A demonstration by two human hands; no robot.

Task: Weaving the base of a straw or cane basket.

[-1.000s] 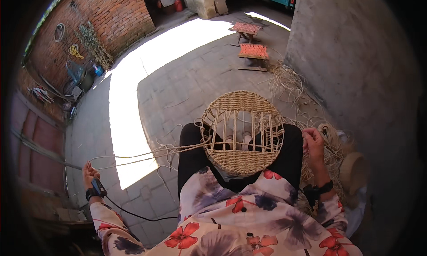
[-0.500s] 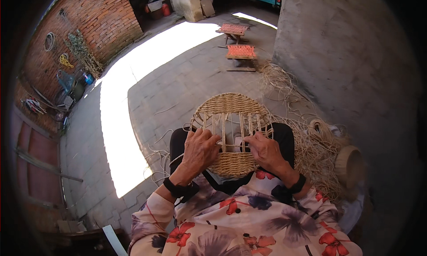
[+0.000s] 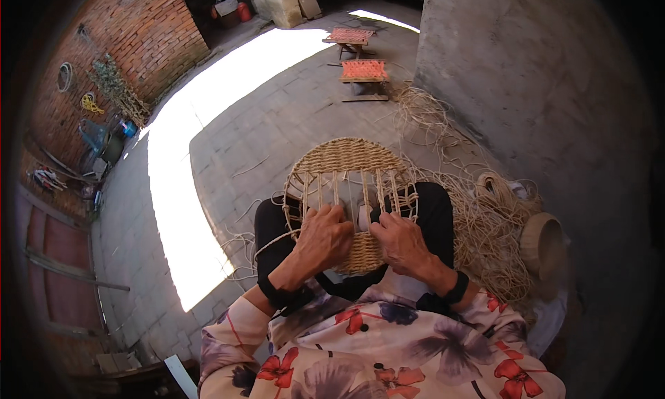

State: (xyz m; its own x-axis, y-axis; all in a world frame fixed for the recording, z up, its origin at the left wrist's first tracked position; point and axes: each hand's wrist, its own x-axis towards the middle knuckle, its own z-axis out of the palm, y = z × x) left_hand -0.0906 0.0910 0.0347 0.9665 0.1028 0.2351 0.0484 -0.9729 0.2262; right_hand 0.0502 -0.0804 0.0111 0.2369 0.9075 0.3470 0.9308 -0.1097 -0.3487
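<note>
Clock read from the woven round, twelve being away from you.

- Left hand [image 3: 322, 236]: yours, at eight; fingers curled down over the weave. Fingertips hidden; you cannot tell from here what is pinched.
- Right hand [image 3: 400, 240]: yours, at four; knuckles up, fingers bent in at the weave. Its exact hold is likewise concealed.
- Woven round [image 3: 346, 155]: straw-coloured, over your lap between the knees; close weave at twelve and six, open bars between. Your hands cover part of the bars and of the six o'clock band.
- Cord [image 3: 271, 241]: one strand, arching out at nine beside your left hand.
- Black trousers [image 3: 436, 212]: your knees, at three and nine.
- Loose strands [image 3: 239, 250]: on the paving, between eight and nine.
- Rope heap [image 3: 464, 226]: tangled, at three, just beside your right knee.
- Round tan vessel [image 3: 532, 246]: tilted, past the heap, between three and four.
- White bag [image 3: 552, 323]: at four.
- Strand tangle [image 3: 422, 111]: at one, near the concrete wall [image 3: 540, 87], which closes off two.
- Two stools [image 3: 364, 69]: orange-topped, at twelve, well apart from you.
- Brick wall [image 3: 152, 35]: between ten and eleven.
- Yellow coil [image 3: 90, 103] and blue container [image 3: 129, 128]: between nine and ten.
</note>
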